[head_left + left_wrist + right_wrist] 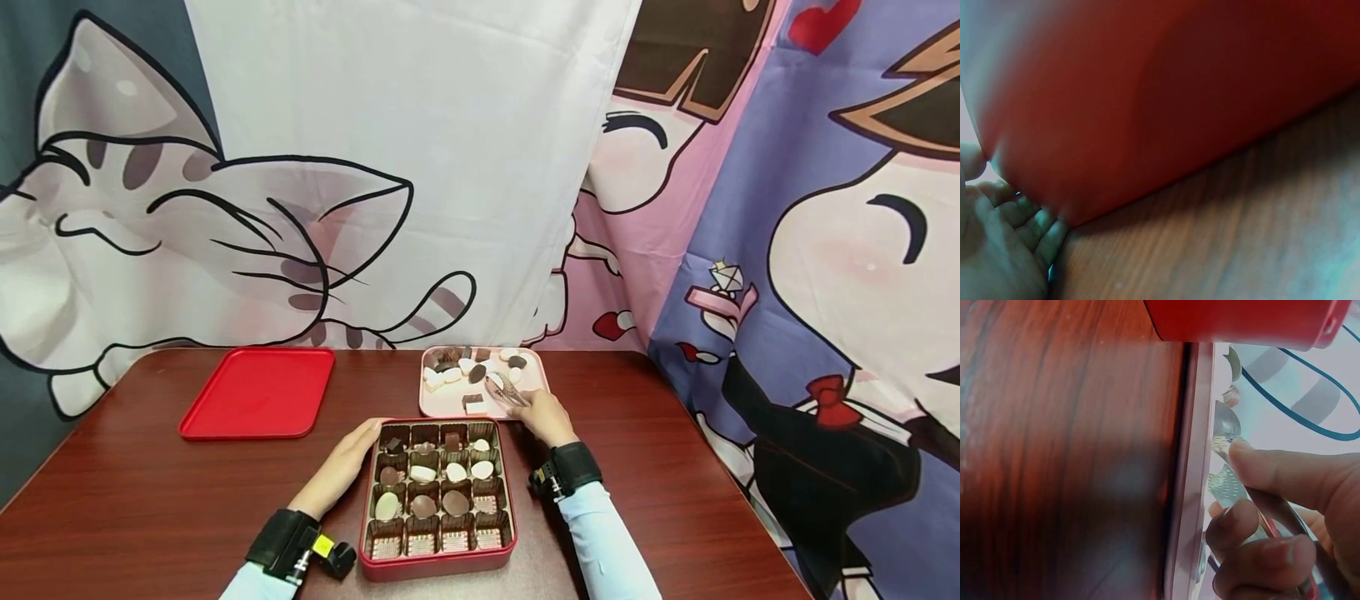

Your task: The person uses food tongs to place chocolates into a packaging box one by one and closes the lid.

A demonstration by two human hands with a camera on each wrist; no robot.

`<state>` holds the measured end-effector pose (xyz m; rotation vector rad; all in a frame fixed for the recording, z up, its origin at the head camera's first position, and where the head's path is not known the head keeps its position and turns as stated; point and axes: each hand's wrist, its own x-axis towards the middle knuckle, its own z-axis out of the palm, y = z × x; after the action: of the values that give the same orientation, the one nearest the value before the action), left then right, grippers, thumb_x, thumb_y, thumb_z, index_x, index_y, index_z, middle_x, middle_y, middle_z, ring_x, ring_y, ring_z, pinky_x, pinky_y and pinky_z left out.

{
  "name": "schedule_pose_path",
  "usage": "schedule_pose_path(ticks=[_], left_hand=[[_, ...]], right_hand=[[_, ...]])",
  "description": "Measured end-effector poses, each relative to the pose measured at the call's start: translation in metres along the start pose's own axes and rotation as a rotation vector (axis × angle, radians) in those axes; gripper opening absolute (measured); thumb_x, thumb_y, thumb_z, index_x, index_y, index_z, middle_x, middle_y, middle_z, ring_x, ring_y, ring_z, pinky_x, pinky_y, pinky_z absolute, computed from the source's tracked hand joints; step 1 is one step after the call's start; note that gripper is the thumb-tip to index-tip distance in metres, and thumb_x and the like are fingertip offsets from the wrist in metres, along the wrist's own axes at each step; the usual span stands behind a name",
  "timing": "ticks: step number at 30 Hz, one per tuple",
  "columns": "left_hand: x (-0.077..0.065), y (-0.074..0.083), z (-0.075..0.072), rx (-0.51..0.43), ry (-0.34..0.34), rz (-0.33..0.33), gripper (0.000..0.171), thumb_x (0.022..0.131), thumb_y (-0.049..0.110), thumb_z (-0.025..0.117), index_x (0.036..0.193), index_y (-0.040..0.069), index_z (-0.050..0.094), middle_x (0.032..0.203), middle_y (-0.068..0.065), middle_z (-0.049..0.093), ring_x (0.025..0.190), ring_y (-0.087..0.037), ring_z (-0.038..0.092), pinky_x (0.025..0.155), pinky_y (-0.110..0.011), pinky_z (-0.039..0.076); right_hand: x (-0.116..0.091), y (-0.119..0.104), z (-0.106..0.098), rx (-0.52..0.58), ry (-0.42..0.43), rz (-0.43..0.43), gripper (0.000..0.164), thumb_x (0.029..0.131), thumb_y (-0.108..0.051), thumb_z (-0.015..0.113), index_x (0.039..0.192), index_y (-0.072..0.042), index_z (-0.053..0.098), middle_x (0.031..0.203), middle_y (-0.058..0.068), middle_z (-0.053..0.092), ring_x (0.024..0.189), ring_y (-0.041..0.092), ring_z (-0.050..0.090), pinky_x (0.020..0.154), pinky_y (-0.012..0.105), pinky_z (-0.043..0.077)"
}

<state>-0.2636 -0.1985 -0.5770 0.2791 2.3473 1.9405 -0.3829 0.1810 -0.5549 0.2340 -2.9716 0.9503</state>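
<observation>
A red tin with a gold divided insert stands at the front of the table. Chocolates fill its two back rows and most of the third; the front row's compartments hold none. My left hand rests against the tin's back left side, fingers touching its wall. Behind the tin, a pale pink tray carries several dark and white chocolates. My right hand holds metal tongs over the tray's right part. In the right wrist view the tongs' perforated ends stand apart; whether they touch a chocolate is unclear.
A flat red lid lies at the back left of the brown wooden table. Behind the table hangs a cloth printed with cartoon figures. Black camera bands sit on both wrists.
</observation>
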Motion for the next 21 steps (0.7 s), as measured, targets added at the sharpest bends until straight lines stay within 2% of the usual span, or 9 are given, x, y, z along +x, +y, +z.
schedule_pose_path(ticks=[5,7,9,12,15,18,21], left_hand=[[0.001,0.003,0.001,0.016,0.003,-0.009,0.069,0.121,0.047,0.038,0.164,-0.007,0.042,0.166,-0.027,0.046,0.158,-0.041,0.032,0.128,-0.052,0.023],[0.0,0.003,0.002,0.016,0.01,-0.016,0.07,0.121,0.047,0.039,0.164,-0.008,0.041,0.167,-0.027,0.044,0.159,-0.041,0.03,0.129,-0.056,0.021],[0.0,0.003,0.001,0.012,-0.002,-0.005,0.068,0.121,0.046,0.039,0.164,-0.006,0.043,0.165,-0.026,0.047,0.157,-0.041,0.034,0.128,-0.052,0.026],[0.0,0.002,0.001,-0.001,-0.011,0.01,0.061,0.121,0.046,0.042,0.161,0.0,0.051,0.158,-0.02,0.056,0.151,-0.037,0.044,0.122,-0.035,0.037],[0.0,0.001,0.0,-0.003,-0.012,0.014,0.059,0.12,0.046,0.044,0.16,0.003,0.053,0.157,-0.018,0.058,0.149,-0.034,0.046,0.113,-0.02,0.039],[0.0,0.0,-0.001,0.021,-0.01,0.024,0.063,0.12,0.046,0.042,0.162,-0.001,0.049,0.16,-0.021,0.054,0.152,-0.034,0.042,0.113,-0.019,0.036],[0.001,-0.002,-0.002,0.055,-0.001,0.053,0.065,0.121,0.045,0.04,0.161,-0.005,0.048,0.16,-0.024,0.053,0.152,-0.034,0.042,0.116,-0.024,0.037]], right_hand=[[-0.01,-0.009,-0.008,0.0,0.003,-0.006,0.025,0.092,-0.028,0.083,0.113,-0.014,0.085,0.083,0.0,0.068,0.073,0.021,0.058,0.064,0.039,0.047],[-0.011,-0.009,-0.01,0.005,-0.008,-0.004,0.026,0.092,-0.028,0.083,0.114,-0.014,0.085,0.081,0.0,0.067,0.073,0.021,0.059,0.063,0.038,0.047],[-0.012,-0.007,-0.011,0.005,-0.013,-0.005,0.024,0.092,-0.028,0.082,0.112,-0.014,0.084,0.079,0.0,0.066,0.072,0.021,0.058,0.062,0.038,0.047],[-0.01,0.0,-0.009,0.017,0.0,-0.005,0.025,0.091,-0.027,0.084,0.113,-0.017,0.085,0.075,-0.003,0.065,0.07,0.019,0.059,0.062,0.036,0.046],[-0.01,0.004,-0.011,0.024,0.014,-0.011,0.03,0.091,-0.03,0.085,0.118,-0.016,0.085,0.077,-0.004,0.066,0.071,0.018,0.06,0.063,0.036,0.046],[-0.024,-0.009,-0.026,0.03,0.025,-0.043,0.038,0.092,-0.03,0.085,0.126,-0.012,0.084,0.084,0.0,0.068,0.076,0.021,0.061,0.064,0.038,0.048],[-0.039,-0.024,-0.04,0.044,0.029,-0.091,0.037,0.093,-0.026,0.083,0.126,-0.01,0.083,0.083,0.003,0.069,0.074,0.02,0.061,0.064,0.039,0.048]])
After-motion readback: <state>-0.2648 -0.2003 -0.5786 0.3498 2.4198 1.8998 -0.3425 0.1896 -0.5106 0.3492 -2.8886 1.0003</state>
